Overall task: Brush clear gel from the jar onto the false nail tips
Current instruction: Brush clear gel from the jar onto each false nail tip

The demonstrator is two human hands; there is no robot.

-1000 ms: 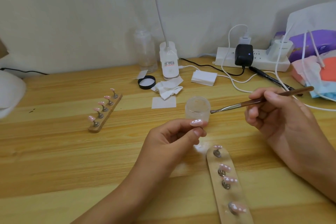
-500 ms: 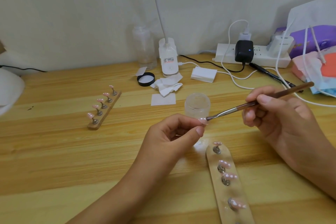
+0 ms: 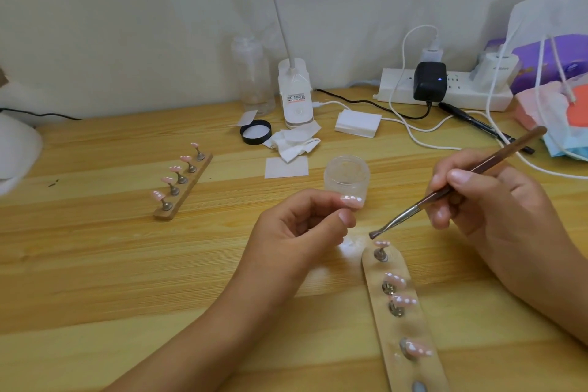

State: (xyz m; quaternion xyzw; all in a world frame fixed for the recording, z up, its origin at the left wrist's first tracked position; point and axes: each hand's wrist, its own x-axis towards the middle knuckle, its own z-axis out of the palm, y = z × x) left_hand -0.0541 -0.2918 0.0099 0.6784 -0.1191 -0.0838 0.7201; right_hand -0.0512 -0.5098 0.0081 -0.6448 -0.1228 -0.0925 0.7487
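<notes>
False nail tip (image 3: 351, 200): held above the middle of the tabletop (image 3: 95, 264), just in front of the open gel jar (image 3: 347, 173). It is glossy pink with white dots.
Left hand (image 3: 302, 232): your thumb and forefinger pinch together beneath that tip. Whatever stem they hold is hidden.
Right hand (image 3: 496, 210): your fingers and thumb curl round the brush (image 3: 401, 219) in a pen hold, close behind the ferrule.
Gel load: cannot tell whether the bristles carry any.
Risk, stray contact: the bristles hover just above the end tip on the near holder strip (image 3: 404, 326). A small dip of your wrist would likely smear that one instead of the held one.
Risk, jar: it stands uncapped just behind your left fingers. Pushing that hand back could tip it.
Risk, twist: the pinch is small, so brush pressure may rotate the tip or flood gel onto your fingertip.
Tip axis: lies across the tabletop, free end pointing right toward the bristles.
Brush axis: handle rises toward the back right corner, with the bristles down and left.
Strip axis: runs from the front edge toward the jar, with four tips seated.
Far holder strip (image 3: 193, 181): toward the left edge, five tips, well apart.
</notes>
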